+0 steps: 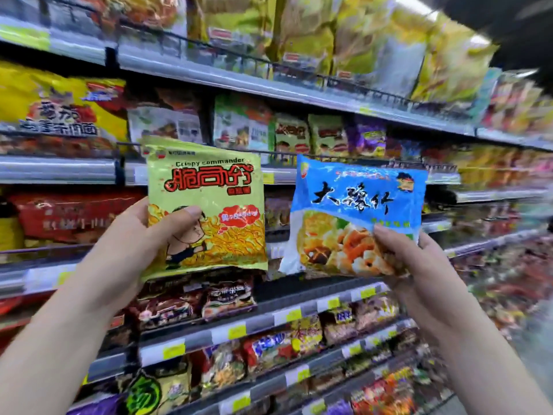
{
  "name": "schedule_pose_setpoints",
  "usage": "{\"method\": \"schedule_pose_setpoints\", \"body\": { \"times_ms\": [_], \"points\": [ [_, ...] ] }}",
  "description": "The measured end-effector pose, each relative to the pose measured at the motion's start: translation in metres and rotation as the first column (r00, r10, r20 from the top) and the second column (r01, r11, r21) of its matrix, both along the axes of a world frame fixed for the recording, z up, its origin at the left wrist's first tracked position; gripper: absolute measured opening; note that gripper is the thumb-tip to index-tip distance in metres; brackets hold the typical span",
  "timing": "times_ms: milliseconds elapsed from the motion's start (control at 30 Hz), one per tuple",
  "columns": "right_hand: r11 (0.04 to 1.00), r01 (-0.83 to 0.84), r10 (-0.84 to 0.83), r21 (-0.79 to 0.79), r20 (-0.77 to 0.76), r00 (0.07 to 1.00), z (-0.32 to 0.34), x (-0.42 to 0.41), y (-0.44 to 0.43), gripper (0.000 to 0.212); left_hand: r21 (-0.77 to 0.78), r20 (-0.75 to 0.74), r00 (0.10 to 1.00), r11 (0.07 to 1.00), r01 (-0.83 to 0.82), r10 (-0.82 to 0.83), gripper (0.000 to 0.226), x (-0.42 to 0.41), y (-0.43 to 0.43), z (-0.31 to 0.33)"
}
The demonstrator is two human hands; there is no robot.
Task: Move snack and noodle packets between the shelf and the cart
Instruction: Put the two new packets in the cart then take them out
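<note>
My left hand [128, 247] grips a light green snack packet [206, 202] marked "Crispy commander" by its left edge, thumb across the front. My right hand [419, 265] pinches a blue noodle packet [356, 214] at its lower right corner. Both packets are held upright, side by side and apart, in front of the shelf [269, 298]. No cart is in view.
Shelving fills the view, tier above tier, with yellow price tags along the rails [236, 330]. Dark noodle packets [227, 298] lie just under the green packet. Large yellow-green bags [305, 34] stand on the top tier. The aisle runs off to the right, blurred.
</note>
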State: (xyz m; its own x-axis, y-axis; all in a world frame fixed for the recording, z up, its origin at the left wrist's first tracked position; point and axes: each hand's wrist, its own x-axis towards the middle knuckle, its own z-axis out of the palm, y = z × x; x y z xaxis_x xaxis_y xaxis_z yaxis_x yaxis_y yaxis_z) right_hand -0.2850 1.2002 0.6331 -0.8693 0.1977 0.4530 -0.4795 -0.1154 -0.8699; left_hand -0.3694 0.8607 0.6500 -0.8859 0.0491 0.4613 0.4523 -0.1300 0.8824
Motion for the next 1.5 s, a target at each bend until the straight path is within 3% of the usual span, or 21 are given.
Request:
{"method": "schedule_pose_setpoints", "body": {
  "times_ms": [100, 233, 400, 467, 567, 700, 800, 867, 933, 1000, 1133, 1300, 1500],
  "points": [
    [1.000, 0.020, -0.020, -0.012, 0.004, 1.000, 0.000, -0.006, 0.042, 0.073, 0.021, -0.020, 0.998, 0.998, 0.064, -0.064, 0.056, -0.018, 0.048, 0.014],
    [0.997, 0.061, -0.061, -0.038, 0.007, 0.998, -0.002, -0.026, 0.093, 0.054, 0.005, -0.059, 0.989, 0.991, 0.133, -0.133, 0.090, -0.044, 0.104, 0.028],
    [0.994, 0.102, -0.103, -0.026, -0.012, 0.995, 0.002, -0.070, 0.149, 0.062, -0.011, -0.056, 0.979, 0.981, 0.195, -0.195, 0.044, -0.093, 0.174, 0.037],
    [0.996, 0.089, -0.090, -0.024, -0.028, 0.996, 0.010, -0.094, 0.170, 0.060, -0.002, -0.061, 0.983, 0.985, 0.173, -0.173, 0.036, -0.116, 0.198, 0.043],
    [0.997, 0.069, -0.071, -0.027, -0.045, 0.996, 0.030, -0.135, 0.202, 0.052, 0.004, -0.080, 0.990, 0.993, 0.118, -0.117, 0.034, -0.153, 0.228, 0.056],
    [0.997, 0.072, -0.072, -0.008, -0.066, 0.995, 0.054, -0.194, 0.239, 0.064, 0.043, -0.094, 0.992, 0.995, 0.090, -0.085, 0.037, -0.199, 0.263, 0.075],
    [0.998, 0.063, -0.063, 0.004, -0.070, 0.996, 0.059, -0.229, 0.266, 0.057, 0.062, -0.100, 0.994, 0.997, 0.051, -0.044, 0.028, -0.228, 0.284, 0.083],
    [0.998, 0.056, -0.054, 0.020, -0.061, 0.997, 0.058, -0.247, 0.282, 0.072, 0.065, -0.098, 0.995, 0.997, 0.032, -0.025, 0.022, -0.240, 0.297, 0.086],
    [1.000, 0.027, -0.027, 0.012, -0.065, 0.998, 0.059, -0.263, 0.295, 0.087, 0.067, -0.106, 0.994, 0.998, -0.010, 0.017, 0.029, -0.250, 0.308, 0.086],
    [0.999, -0.034, 0.035, 0.008, -0.085, 0.996, 0.062, -0.277, 0.307, 0.082, 0.048, -0.119, 0.990, 0.996, -0.075, 0.080, 0.037, -0.253, 0.319, 0.089],
    [0.987, -0.162, 0.160, -0.012, -0.092, 0.983, 0.068, -0.308, 0.333, 0.049, -0.025, -0.128, 0.976, 0.983, -0.182, 0.177, 0.048, -0.257, 0.336, 0.099],
    [0.971, -0.239, 0.240, 0.018, -0.090, 0.967, 0.082, -0.346, 0.358, 0.076, -0.027, -0.107, 0.950, 0.954, -0.298, 0.293, 0.044, -0.261, 0.356, 0.115],
    [0.952, -0.304, 0.306, 0.042, -0.090, 0.948, 0.091, -0.368, 0.380, 0.062, -0.018, -0.068, 0.953, 0.955, -0.296, 0.295, 0.033, -0.273, 0.362, 0.134]
  ]
}}
